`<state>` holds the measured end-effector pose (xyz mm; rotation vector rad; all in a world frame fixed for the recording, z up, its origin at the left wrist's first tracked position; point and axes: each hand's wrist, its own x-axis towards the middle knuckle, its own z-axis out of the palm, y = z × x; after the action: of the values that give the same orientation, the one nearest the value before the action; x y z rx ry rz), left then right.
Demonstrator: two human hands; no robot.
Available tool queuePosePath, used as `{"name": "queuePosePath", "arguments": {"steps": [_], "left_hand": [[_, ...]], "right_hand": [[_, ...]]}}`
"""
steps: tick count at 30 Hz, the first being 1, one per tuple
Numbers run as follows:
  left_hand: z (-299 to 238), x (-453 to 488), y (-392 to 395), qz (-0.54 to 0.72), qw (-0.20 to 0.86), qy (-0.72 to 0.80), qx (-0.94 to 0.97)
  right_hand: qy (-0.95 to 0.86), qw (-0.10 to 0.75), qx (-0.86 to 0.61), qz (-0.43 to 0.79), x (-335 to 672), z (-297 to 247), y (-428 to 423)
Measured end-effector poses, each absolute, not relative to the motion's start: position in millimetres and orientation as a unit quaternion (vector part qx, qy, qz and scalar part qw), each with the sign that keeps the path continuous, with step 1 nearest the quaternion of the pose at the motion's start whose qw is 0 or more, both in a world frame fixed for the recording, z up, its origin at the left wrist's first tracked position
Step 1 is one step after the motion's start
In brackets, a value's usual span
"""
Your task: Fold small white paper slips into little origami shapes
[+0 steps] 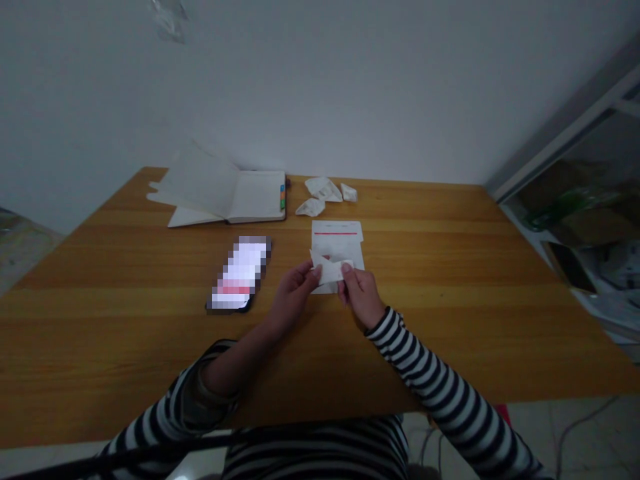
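Between my two hands is a small folded piece of white paper (330,270). My left hand (295,288) pinches its left end between thumb and fingers. At the right end, my right hand (361,292) grips it with the thumb on top. Beneath the held paper lies a white sheet (337,235) with a red line across its upper part; my hands and the folded piece hide some of its lower part. Several crumpled or folded white paper pieces (323,189) rest beyond the sheet, near the wall.
A phone (240,273) with a lit, blurred-out screen lies left of my hands. Behind it is an open notebook (260,195) with coloured tabs and raised pages. The wooden table (450,267) meets a pale wall; a shelf (580,200) with assorted items stands at the right.
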<state>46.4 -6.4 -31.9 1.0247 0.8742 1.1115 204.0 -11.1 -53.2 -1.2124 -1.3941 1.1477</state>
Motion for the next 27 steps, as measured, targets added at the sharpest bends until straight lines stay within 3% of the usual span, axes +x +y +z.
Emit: {"name": "queuePosePath", "arguments": {"steps": [10, 18, 24, 27], "left_hand": [[-41.3, 42.8, -6.5, 0.443, 0.547, 0.473, 0.530], [-30.8, 41.2, -5.2, 0.445, 0.635, 0.410, 0.480], [-31.8, 37.8, -4.2, 0.426, 0.723, 0.372, 0.397], [-30.0, 36.7, -3.5, 0.423, 0.733, 0.369, 0.384]], "right_hand": [[-0.655, 0.430, -0.554, 0.280, 194.3, -53.6, -18.0], [-0.664, 0.505, -0.417, 0.362, 201.9, -44.8, -11.3], [-0.541, 0.493, -0.361, 0.577, 195.8, -52.9, -8.5], [-0.563, 0.506, -0.341, 0.558, 200.6, -49.8, -5.5]]}}
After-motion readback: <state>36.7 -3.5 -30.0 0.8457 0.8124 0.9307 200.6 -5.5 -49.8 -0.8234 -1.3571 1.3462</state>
